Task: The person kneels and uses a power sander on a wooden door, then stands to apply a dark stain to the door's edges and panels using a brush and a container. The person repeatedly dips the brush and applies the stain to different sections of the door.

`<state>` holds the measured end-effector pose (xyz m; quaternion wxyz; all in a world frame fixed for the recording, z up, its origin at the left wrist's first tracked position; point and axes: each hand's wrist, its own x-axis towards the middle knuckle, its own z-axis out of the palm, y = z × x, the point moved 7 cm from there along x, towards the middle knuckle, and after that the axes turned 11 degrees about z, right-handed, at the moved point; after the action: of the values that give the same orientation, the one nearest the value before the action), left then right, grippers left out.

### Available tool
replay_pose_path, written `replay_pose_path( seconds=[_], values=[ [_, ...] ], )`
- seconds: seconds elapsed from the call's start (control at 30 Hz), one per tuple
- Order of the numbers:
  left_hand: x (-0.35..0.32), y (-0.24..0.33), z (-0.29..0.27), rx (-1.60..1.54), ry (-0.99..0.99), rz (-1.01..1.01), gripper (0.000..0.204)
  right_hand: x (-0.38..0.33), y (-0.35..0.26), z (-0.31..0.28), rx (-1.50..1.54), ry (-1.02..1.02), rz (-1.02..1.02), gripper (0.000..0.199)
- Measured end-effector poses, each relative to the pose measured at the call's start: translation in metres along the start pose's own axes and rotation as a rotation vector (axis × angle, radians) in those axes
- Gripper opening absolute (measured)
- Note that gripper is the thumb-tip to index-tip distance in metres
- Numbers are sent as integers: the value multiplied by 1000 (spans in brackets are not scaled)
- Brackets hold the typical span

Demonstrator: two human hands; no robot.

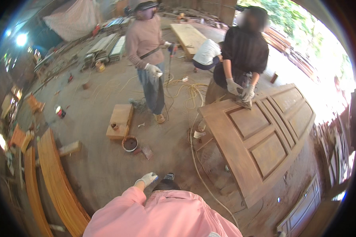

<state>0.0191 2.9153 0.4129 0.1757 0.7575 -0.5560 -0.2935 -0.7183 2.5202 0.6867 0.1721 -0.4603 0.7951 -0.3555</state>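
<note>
My left hand (147, 179), in a whitish glove and a pink sleeve, hangs low in front of my body beside my dark shoe (169, 176). Its fingers look curled together; a speck of blue shows at their edge, and whatever they may hold cannot be made out. My right hand is out of view. Ahead of the left hand, a round bucket of dark liquid (129, 144) stands on the floor beside a wooden block (120, 118) with a small brown pot (114, 126) on it. To the right lies a panelled wooden door (261, 138), raised off the floor.
A gloved co-worker in black (245, 51) presses a sanding tool (244, 103) on the door. Another person in a pinkish-brown top (144, 39) stands ahead; a third crouches (207, 53). Cords (194, 142) cross the floor. Long planks (55, 173) lie at left; another panel (302, 205) leans lower right.
</note>
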Motion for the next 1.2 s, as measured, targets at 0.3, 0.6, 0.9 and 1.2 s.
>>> replay_pose_path(
  seconds=[0.3, 0.6, 0.9, 1.2],
  values=[
    [-44, 5, -19, -577, 217, -478, 59, -222, -59, 275, -285, -897, -193, 34],
    [-165, -59, -4, -586, 304, -879, 23, -308, -79, 352, -455, -1228, -454, 35],
    [-106, -91, -65, -764, 427, -696, 14, -270, -97, 350, -389, -960, -40, 31],
    [-29, -79, -83, -361, 323, -526, 37, -296, -10, 270, -707, -937, 12, 32]
  ],
)
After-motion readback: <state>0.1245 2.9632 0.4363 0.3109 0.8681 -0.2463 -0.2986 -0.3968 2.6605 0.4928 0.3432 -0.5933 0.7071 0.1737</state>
